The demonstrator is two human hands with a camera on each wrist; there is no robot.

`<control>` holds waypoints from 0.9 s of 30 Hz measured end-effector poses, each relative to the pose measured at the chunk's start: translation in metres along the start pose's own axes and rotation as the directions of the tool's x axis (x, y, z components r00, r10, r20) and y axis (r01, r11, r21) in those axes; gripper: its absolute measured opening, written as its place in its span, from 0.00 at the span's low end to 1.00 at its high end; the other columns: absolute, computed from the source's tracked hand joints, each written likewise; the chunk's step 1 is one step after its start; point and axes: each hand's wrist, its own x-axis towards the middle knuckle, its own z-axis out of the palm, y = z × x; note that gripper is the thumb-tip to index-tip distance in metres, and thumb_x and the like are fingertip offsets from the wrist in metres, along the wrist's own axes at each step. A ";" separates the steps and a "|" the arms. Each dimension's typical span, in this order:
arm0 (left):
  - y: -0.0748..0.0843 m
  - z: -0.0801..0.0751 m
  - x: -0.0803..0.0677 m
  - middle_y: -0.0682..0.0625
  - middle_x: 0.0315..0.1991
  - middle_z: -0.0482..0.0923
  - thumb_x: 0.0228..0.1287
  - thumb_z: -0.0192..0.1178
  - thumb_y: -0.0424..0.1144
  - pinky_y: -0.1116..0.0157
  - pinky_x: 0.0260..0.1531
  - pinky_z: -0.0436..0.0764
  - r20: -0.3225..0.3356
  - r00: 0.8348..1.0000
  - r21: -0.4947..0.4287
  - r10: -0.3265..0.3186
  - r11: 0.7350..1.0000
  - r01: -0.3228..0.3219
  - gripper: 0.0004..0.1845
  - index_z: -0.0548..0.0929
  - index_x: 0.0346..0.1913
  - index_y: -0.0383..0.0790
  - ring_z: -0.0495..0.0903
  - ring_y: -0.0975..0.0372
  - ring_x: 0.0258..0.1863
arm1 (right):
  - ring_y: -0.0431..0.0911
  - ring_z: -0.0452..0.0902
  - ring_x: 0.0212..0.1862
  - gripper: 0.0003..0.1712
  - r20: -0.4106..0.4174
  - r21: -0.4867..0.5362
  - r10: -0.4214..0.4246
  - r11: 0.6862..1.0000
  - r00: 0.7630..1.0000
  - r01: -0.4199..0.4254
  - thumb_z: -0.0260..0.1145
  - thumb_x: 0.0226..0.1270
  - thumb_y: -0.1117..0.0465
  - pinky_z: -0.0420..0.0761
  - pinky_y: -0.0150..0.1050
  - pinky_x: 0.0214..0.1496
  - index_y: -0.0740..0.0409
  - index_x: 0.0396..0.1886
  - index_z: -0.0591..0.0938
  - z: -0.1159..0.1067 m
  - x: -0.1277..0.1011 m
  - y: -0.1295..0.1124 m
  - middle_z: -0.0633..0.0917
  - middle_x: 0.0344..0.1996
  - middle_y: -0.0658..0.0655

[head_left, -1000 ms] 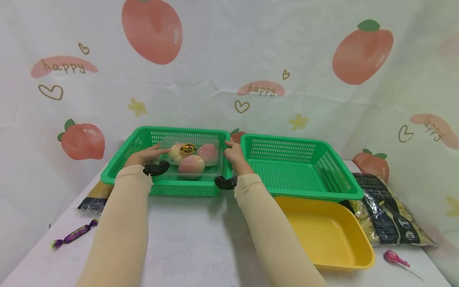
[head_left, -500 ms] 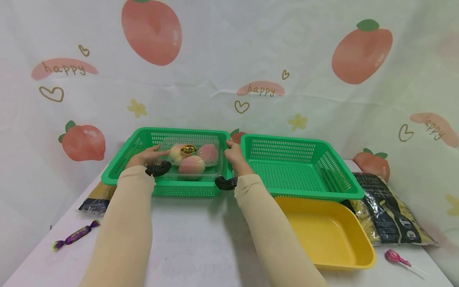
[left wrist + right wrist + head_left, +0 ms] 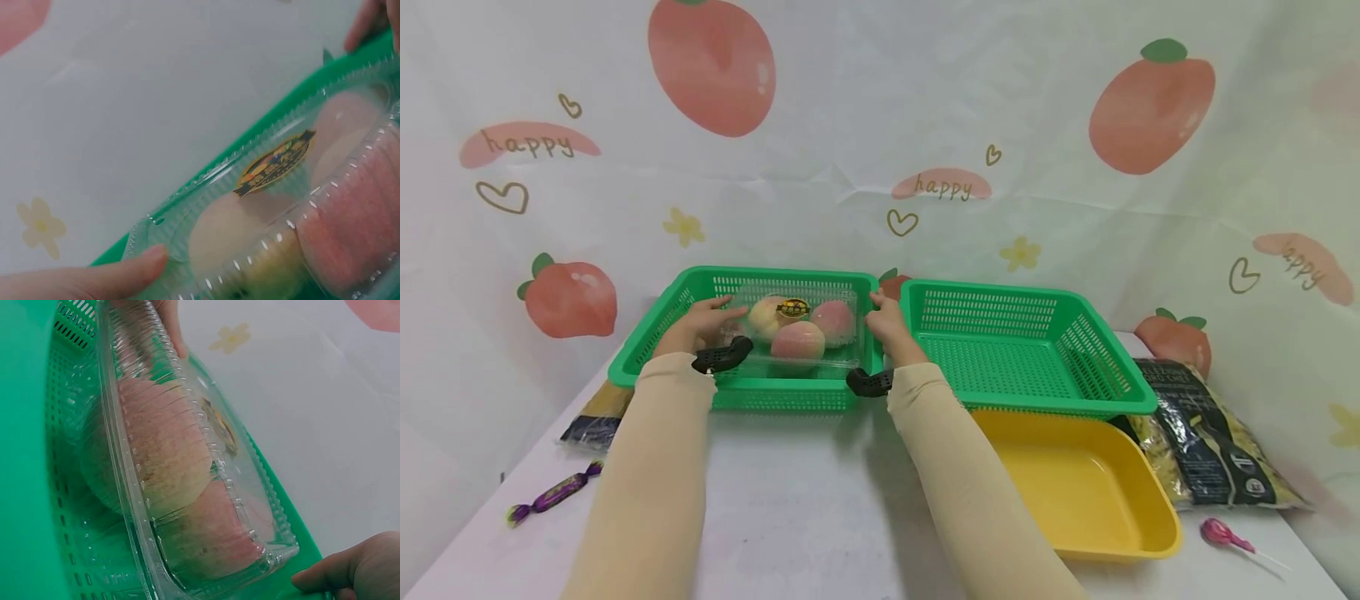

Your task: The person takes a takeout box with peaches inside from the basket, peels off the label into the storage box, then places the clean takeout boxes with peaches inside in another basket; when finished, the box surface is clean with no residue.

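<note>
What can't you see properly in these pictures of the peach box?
- Sticker words: too small in head view, blurred in left wrist view.
- Left hand: left wrist view shows one finger; edge cuts the rest.
- Clear box bottom: hidden by green basket wall.

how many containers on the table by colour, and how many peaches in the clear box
Green perforated plastic baskets: 2, left and right
Yellow plastic tray: 1
Clear plastic clamshell box: 1
Total containers: 4
Pink-yellow peaches inside the box: 3
</note>
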 end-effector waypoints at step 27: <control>0.019 0.004 -0.039 0.58 0.26 0.79 0.69 0.50 0.40 0.73 0.32 0.83 -0.141 0.981 -0.379 0.134 0.908 -0.178 0.38 0.40 0.74 0.51 0.83 0.67 0.22 | 0.47 0.35 0.76 0.36 -0.001 -0.006 0.034 0.999 0.999 -0.034 0.44 0.66 0.76 0.56 0.36 0.26 0.54 0.73 0.54 0.000 0.001 0.000 0.46 0.75 0.49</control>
